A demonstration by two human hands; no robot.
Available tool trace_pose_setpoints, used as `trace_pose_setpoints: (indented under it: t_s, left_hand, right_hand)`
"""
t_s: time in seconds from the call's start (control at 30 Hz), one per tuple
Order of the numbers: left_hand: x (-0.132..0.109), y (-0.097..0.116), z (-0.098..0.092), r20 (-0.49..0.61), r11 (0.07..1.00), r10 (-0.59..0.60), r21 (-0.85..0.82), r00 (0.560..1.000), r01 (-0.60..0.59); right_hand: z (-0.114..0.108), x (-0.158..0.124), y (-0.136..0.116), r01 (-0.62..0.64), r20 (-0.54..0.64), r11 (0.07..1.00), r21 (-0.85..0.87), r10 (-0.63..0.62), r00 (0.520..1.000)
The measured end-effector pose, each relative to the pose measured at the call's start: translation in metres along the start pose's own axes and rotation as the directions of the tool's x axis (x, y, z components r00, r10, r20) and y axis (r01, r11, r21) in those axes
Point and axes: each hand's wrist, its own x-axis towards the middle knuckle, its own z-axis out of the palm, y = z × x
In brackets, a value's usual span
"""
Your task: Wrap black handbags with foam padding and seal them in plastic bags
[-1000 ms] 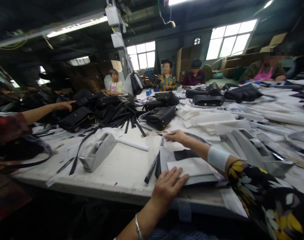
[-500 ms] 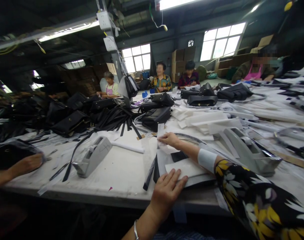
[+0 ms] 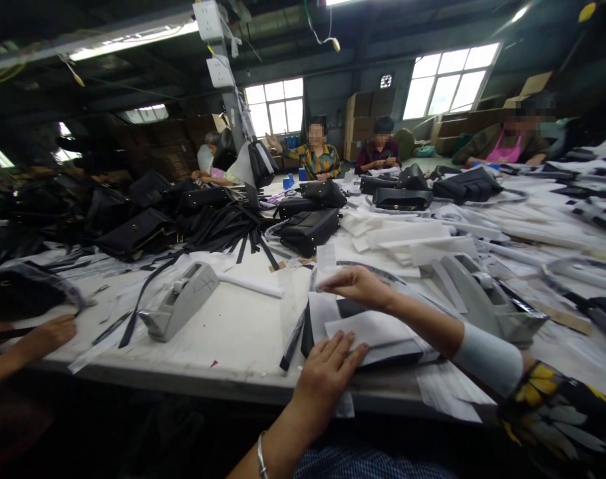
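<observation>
My left hand (image 3: pixel 326 374) lies flat, fingers spread, on a white sheet (image 3: pixel 370 330) wrapped over a flat black piece (image 3: pixel 312 336) at the table's near edge. My right hand (image 3: pixel 355 285) hovers just beyond it and pinches a strip of clear tape (image 3: pixel 326 258) that stands up from its fingertips. A grey tape dispenser (image 3: pixel 179 301) sits to the left of the sheet, and a second grey dispenser (image 3: pixel 485 299) lies to the right behind my forearm.
Black handbags (image 3: pixel 307 229) and loose black straps (image 3: pixel 233 233) pile up mid-table, with stacks of white paper (image 3: pixel 407 236) to the right. A co-worker's hand (image 3: pixel 50 332) rests at the left edge by a bagged black purse (image 3: pixel 23 293). Other people sit across the table.
My right hand has lifted off the table toward me with the tape strip. The co-worker's arm, pointing before, has dropped to the table edge. My left hand stays on the sheet.
</observation>
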Motion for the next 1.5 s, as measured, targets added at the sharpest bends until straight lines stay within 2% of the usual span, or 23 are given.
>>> trace_pose_setpoints:
  t_s: [0.1,0.17,0.33,0.4,0.47,0.57,0.63,0.77,1.0,1.17,1.27,1.37,1.43,1.5]
  left_hand:
    - [0.0,0.0,-0.004,0.027,1.0,0.009,-0.002,1.0,-0.009]
    - [0.001,0.0,-0.005,0.026,1.0,0.0,-0.027,1.0,0.001]
    - [0.0,0.0,-0.004,-0.072,0.982,-0.046,-0.189,0.996,0.032]
    - [-0.002,0.0,-0.001,-0.106,0.973,-0.061,-0.229,0.993,0.036]
    - [-0.004,0.0,0.001,-0.13,0.97,-0.078,-0.241,0.988,0.045]
    - [-0.007,0.002,0.004,-0.165,0.979,-0.1,-0.195,0.981,0.067]
    - [-0.008,0.004,0.005,-0.196,0.981,-0.122,-0.173,0.973,0.088]
    - [-0.01,0.006,0.011,-0.273,0.963,-0.197,-0.236,0.942,0.133]
    - [-0.025,0.01,0.025,-0.301,0.907,-0.358,-0.336,0.884,0.253]
    - [-0.024,0.008,0.02,-0.264,0.902,-0.357,-0.346,0.896,0.257]
    - [-0.019,0.006,0.014,-0.252,0.93,-0.298,-0.294,0.921,0.22]
    - [-0.018,0.002,0.009,-0.191,0.926,-0.266,-0.322,0.945,0.196]
    - [-0.018,0.001,0.007,-0.144,0.921,-0.249,-0.341,0.958,0.188]
    - [-0.019,0.0,0.004,-0.09,0.914,-0.239,-0.357,0.967,0.193]
  right_hand:
    - [0.003,-0.032,-0.001,0.142,0.122,0.977,-0.159,-0.123,0.985]
    - [0.004,-0.05,0.002,0.215,0.199,0.956,-0.202,-0.175,0.964]
    - [0.012,-0.086,0.008,0.415,0.336,0.86,-0.299,-0.312,0.889]
    - [0.018,-0.097,0.007,0.435,0.311,0.837,-0.33,-0.339,0.888]
    - [0.024,-0.106,0.008,0.407,0.229,0.85,-0.334,-0.346,0.91]
    - [0.03,-0.114,0.013,0.365,0.14,0.866,-0.342,-0.337,0.931]
    - [0.03,-0.116,0.018,0.368,0.143,0.855,-0.367,-0.339,0.93]
    - [0.026,-0.114,0.023,0.4,0.148,0.814,-0.421,-0.374,0.916]
    - [0.028,-0.113,0.014,0.419,0.153,0.842,-0.339,-0.39,0.908]
    - [0.034,-0.118,0.024,0.482,0.192,0.796,-0.366,-0.443,0.876]
    - [0.038,-0.126,0.028,0.534,0.191,0.711,-0.458,-0.508,0.84]
    - [0.043,-0.145,0.028,0.553,0.19,0.628,-0.548,-0.551,0.813]
    - [0.048,-0.164,0.028,0.505,0.083,0.648,-0.57,-0.566,0.82]
    - [0.056,-0.184,0.031,0.394,-0.101,0.725,-0.564,-0.535,0.839]
